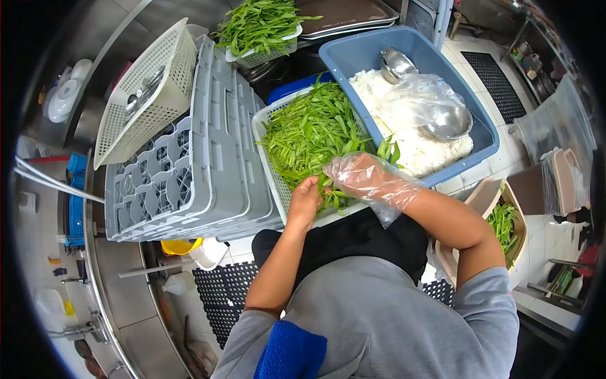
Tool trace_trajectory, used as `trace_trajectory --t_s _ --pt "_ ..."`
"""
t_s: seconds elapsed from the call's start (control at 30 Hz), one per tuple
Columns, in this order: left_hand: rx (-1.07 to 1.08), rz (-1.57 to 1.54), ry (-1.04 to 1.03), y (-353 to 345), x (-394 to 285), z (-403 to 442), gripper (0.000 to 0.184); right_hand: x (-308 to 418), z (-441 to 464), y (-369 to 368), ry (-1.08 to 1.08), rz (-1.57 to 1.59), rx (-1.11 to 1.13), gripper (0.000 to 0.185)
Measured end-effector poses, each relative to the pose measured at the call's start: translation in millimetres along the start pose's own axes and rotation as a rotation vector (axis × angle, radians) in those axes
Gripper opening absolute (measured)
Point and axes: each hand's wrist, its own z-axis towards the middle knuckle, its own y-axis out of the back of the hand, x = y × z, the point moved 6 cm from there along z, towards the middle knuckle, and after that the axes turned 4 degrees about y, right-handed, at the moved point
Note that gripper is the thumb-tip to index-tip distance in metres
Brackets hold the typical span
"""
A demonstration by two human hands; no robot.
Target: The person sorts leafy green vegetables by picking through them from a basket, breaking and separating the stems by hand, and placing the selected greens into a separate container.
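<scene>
Long-leaved greens, which look like water spinach [315,123], fill a white perforated basket [270,183] in front of me. Over its near edge, my bare left hand [305,201] pinches a green stalk. Close beside it, my right hand [358,175], in a clear plastic glove, is closed around a stalk. Leaves [388,151] stick out past its far side. The right fingertips are partly hidden by the glove's folds and the greens.
Behind to the right, a blue tub [410,38] holds white rice, metal bowls and a plastic bag. Grey glass racks [221,145] are stacked at left, with a cutlery basket [170,82] on top. A bin [524,246] with greens stands at right; more greens [255,28] sit behind.
</scene>
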Motion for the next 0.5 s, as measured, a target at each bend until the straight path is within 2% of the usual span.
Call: trace_trajectory --t_s 0.07,0.2,0.3,0.37,0.43,0.5 --pt "0.045 -0.069 0.044 -3 -4 -5 0.008 -1 1 -4 0.011 -0.014 0.004 0.014" --pt "0.054 -0.072 0.044 -2 -7 -7 0.008 0 -1 -2 0.053 -0.04 -0.109 0.01" --pt "0.074 -0.102 0.059 -3 -7 -7 0.01 -1 0 -2 0.034 -0.04 -0.126 0.011" --pt "0.053 -0.276 0.11 -1 -2 -9 0.018 -3 0 -5 0.009 -0.043 -0.106 0.012" --pt "0.035 -0.309 0.156 0 3 -13 0.018 -3 2 -6 0.064 0.037 -0.126 0.012" --pt "0.014 -0.345 0.199 6 11 -11 0.018 -1 3 -6 0.088 -0.03 -0.127 0.01"
